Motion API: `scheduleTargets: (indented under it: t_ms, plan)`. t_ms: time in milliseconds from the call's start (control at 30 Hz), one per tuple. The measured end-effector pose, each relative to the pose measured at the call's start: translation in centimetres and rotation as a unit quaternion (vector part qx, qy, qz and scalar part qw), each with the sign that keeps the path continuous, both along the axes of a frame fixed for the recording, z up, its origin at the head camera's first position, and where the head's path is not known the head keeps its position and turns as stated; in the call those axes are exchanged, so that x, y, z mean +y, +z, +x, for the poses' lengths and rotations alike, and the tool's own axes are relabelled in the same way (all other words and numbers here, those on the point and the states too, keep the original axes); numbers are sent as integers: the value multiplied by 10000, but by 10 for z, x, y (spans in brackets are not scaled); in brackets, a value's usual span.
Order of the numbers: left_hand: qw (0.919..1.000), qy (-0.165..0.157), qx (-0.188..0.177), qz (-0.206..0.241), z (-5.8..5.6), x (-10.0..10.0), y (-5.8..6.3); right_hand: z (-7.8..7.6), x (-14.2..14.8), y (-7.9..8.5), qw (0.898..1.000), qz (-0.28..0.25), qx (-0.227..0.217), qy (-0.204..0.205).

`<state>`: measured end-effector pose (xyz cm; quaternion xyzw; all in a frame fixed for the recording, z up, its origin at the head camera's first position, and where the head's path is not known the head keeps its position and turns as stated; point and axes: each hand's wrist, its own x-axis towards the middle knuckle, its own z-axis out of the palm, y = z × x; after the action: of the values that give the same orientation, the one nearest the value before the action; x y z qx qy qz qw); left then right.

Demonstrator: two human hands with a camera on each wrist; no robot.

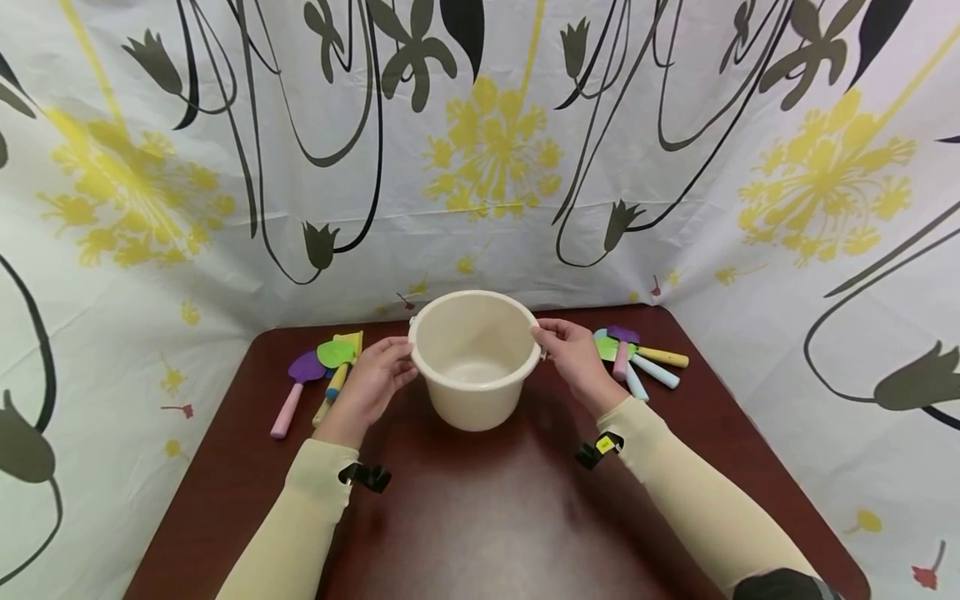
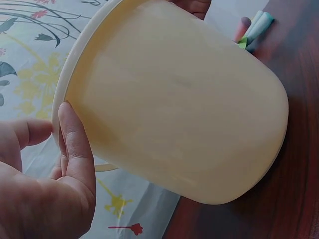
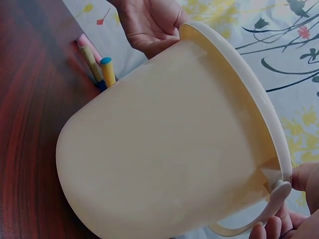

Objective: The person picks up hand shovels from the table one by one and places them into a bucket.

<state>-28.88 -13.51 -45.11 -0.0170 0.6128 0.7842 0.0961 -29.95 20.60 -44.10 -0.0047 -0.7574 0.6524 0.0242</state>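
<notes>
A cream plastic bucket (image 1: pixel 474 406) is at the middle of the table's far half, its open top tipped a little toward the head camera. My left hand (image 1: pixel 377 375) pinches its rim on the left side, thumb on one side and fingers beneath the lip. On the opposite side, my right hand (image 1: pixel 576 360) grips the rim where the bucket's handle (image 3: pixel 271 209) joins it. That handle hangs down behind the bucket in the right wrist view. Inside, the visible part of the bucket holds nothing. Whether its base touches the table cannot be told.
Left of the bucket lie several toy garden tools, among them a purple shovel (image 1: pixel 306 367) with a pink handle and a green one (image 1: pixel 335 353). More such tools (image 1: pixel 654 372) lie at the right. A patterned curtain (image 1: pixel 480 242) surrounds the dark red table (image 1: pixel 480 517).
</notes>
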Motion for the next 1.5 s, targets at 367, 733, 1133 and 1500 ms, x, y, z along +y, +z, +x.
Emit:
scheduleTargets:
  t_ms: [367,733,1133,1500]
  plan:
    - [9992,-207,112,314,8,-1,1,9,1,0,9998,-166,60,-48]
    - [9986,-236,52,477,9,1,-3,14,5,0,9999,-105,-8,-72]
    - [9986,199,-49,483,11,9,-8,13,4,-8,9993,-58,352,111]
    - [9978,492,-99,432,13,18,-9,11,4,-15,9982,153,562,108]
